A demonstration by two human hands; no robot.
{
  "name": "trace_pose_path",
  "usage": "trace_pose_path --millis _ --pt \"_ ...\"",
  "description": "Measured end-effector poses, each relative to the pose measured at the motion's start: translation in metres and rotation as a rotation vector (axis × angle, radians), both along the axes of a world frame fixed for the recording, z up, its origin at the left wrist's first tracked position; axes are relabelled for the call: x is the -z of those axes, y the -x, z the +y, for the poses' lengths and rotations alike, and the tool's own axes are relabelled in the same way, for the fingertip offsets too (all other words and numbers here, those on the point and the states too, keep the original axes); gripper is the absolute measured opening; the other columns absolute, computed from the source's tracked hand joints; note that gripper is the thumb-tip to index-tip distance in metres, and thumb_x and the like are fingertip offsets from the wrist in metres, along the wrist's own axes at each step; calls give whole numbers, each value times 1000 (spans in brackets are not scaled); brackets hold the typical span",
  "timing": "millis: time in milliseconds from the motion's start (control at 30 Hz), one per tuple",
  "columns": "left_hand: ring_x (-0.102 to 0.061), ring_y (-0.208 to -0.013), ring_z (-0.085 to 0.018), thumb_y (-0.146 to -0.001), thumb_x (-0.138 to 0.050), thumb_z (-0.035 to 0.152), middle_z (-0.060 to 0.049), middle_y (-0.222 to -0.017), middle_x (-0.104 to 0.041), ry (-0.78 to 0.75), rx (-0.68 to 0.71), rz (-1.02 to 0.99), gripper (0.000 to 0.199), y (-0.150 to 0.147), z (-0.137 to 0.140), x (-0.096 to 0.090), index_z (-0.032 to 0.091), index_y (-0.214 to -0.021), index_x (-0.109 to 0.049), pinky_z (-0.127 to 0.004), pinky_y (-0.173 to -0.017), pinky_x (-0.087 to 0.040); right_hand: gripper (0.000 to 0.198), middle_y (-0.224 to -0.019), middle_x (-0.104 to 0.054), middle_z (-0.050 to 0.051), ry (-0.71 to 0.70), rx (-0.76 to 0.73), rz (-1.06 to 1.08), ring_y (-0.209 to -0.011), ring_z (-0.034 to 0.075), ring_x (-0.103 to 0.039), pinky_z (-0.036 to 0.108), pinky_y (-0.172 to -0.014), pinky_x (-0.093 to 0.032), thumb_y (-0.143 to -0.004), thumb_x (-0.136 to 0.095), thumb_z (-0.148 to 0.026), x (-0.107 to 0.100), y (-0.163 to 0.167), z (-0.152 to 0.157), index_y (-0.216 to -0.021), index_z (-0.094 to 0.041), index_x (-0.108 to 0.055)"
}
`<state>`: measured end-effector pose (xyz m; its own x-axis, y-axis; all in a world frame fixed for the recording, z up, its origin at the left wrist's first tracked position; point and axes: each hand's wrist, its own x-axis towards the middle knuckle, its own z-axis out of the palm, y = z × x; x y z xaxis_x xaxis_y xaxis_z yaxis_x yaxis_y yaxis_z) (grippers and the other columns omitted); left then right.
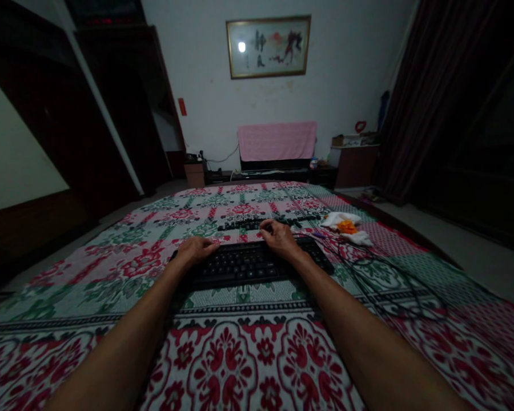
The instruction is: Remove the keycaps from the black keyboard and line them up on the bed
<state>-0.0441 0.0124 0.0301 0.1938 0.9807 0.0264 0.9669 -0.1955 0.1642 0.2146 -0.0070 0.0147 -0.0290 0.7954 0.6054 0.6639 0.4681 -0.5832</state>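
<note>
A black computer keyboard (240,268) lies flat on the patterned bedspread in front of me. My left hand (195,249) grips its far left corner, the thumb lying along the back edge. Behind the keyboard, loose black keycaps (235,225) are strung out in a rough row. My right hand (278,235) is over the keyboard's back edge, close to that row, with thumb and index finger pinched together. Something small and dark shows at those fingertips, too dim to make out. The right forearm and hand hide part of the keys.
To the right sit a crumpled white cloth with an orange patch (346,226) and a loose black cable (394,285). The floral bedspread (240,342) spreads beneath everything. Past the bed's far end stands a low cabinet with a pink cloth (277,141) draped over something.
</note>
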Motion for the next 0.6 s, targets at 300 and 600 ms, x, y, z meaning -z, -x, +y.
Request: trace_pose_path --millis 300,600 --pt "-61 -91 -24 -77 -34 61 -8 -97 -68 75 -105 1 53 28 -5 5 25 -97 -67 -31 -76 -43 16 -71 -63 3 -22 -20 46 -67 15 -58 26 -67 -43 -75 -49 -25 7 6 -3 -83 -16 -60" --pt "-61 -89 -24 -72 -44 62 -8 -95 -68 51 -142 -64 50 29 2 8 23 -92 -68 -28 -71 -43 22 -73 -65 3 123 17 380 -70 16 -60 28 -67 -46 -70 -55 -35 21 -8 18 -81 -16 -59"
